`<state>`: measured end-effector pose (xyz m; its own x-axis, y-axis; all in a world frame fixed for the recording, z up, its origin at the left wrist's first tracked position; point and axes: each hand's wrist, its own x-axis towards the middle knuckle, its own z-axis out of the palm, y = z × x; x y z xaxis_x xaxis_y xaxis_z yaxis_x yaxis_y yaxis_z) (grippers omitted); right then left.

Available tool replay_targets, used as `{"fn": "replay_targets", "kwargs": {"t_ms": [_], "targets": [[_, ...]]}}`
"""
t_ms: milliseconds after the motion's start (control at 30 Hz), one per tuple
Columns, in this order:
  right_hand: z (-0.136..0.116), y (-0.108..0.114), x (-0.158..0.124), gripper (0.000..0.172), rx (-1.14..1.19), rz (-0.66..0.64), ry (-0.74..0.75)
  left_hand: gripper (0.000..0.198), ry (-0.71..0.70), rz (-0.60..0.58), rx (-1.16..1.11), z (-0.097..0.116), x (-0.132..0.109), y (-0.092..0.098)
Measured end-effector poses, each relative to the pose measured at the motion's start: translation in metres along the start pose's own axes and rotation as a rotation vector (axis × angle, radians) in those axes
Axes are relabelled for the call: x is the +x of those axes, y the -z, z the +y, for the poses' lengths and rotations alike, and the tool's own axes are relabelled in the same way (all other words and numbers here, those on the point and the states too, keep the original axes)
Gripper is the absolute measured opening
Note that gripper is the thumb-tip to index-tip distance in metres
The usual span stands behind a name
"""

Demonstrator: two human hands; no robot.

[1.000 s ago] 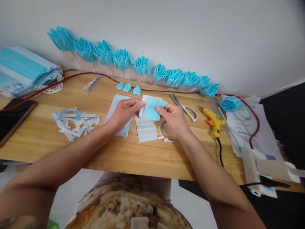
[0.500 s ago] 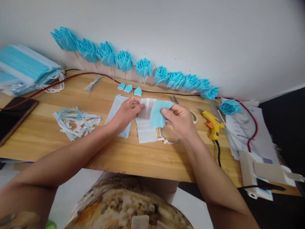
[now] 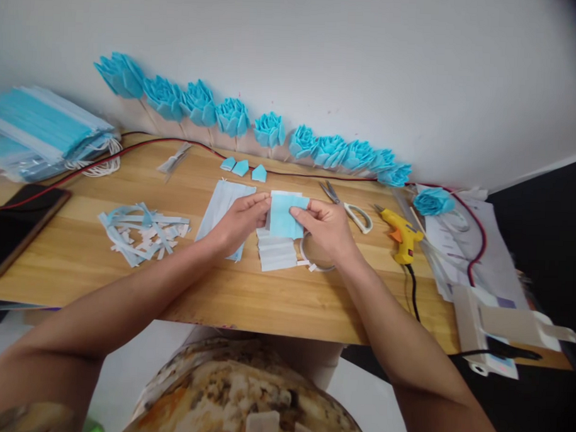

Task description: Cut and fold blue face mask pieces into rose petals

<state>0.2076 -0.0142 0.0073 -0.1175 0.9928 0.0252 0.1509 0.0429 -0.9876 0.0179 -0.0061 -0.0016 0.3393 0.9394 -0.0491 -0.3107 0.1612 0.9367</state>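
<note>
Both hands meet over the middle of the wooden table (image 3: 125,273). My left hand (image 3: 235,222) pinches the left edge of a small blue mask piece (image 3: 284,217), and my right hand (image 3: 326,228) pinches its right edge, with a white layer just behind the piece. Under the hands lie a white pleated mask piece (image 3: 276,252), a pale blue mask sheet (image 3: 222,207) and a loop of white ear band (image 3: 315,262).
Blue mask flowers (image 3: 235,116) line the wall. Three small folded blue petals (image 3: 245,169), scissors (image 3: 349,209), a yellow glue gun (image 3: 401,231), cut strips (image 3: 141,230), a mask stack (image 3: 40,132), a phone (image 3: 18,228) and papers with a white box (image 3: 496,324) lie around.
The blue piece was pulled away to the right from the white layer half a second ago; now both hands have brought it back together in front of the white layer.
</note>
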Motion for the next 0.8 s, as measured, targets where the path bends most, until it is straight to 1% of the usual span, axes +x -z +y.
{"fn": "replay_targets", "kwargs": {"t_ms": [100, 167, 333, 467, 533, 600, 667, 700, 733, 800], "targets": [[-0.001, -0.002, 0.000, 0.029, 0.000, 0.040, 0.015, 0.050, 0.034, -0.040, -0.052, 0.002, -0.002, -0.003], [-0.001, -0.004, 0.000, 0.029, -0.004, 0.060, 0.017, 0.053, 0.042, -0.043, -0.055, 0.004, -0.003, -0.005], [0.000, -0.009, -0.001, 0.031, -0.012, 0.085, 0.001, 0.040, 0.014, 0.020, 0.028, 0.001, -0.003, -0.004], [0.005, -0.013, -0.003, 0.030, -0.012, 0.073, 0.008, 0.035, -0.012, 0.072, 0.069, -0.005, -0.002, -0.002], [0.005, -0.011, -0.002, 0.031, -0.025, 0.072, 0.017, 0.032, -0.024, 0.096, 0.062, -0.006, -0.001, -0.002], [0.003, -0.005, 0.001, 0.030, -0.042, 0.113, 0.050, 0.030, -0.047, 0.103, 0.030, -0.006, 0.000, -0.001], [0.000, 0.001, 0.005, 0.036, -0.036, 0.136, 0.091, 0.030, -0.070, 0.102, -0.013, -0.004, 0.001, 0.001], [-0.001, 0.004, 0.006, 0.042, -0.016, 0.113, 0.098, 0.030, -0.077, 0.099, -0.028, -0.003, 0.001, 0.001], [-0.002, 0.006, 0.007, 0.049, 0.015, 0.062, 0.091, 0.031, -0.080, 0.094, -0.035, -0.002, 0.001, 0.001], [-0.001, 0.006, 0.008, 0.058, 0.085, -0.074, 0.043, 0.031, -0.085, 0.088, -0.026, -0.001, 0.001, 0.001]]}}
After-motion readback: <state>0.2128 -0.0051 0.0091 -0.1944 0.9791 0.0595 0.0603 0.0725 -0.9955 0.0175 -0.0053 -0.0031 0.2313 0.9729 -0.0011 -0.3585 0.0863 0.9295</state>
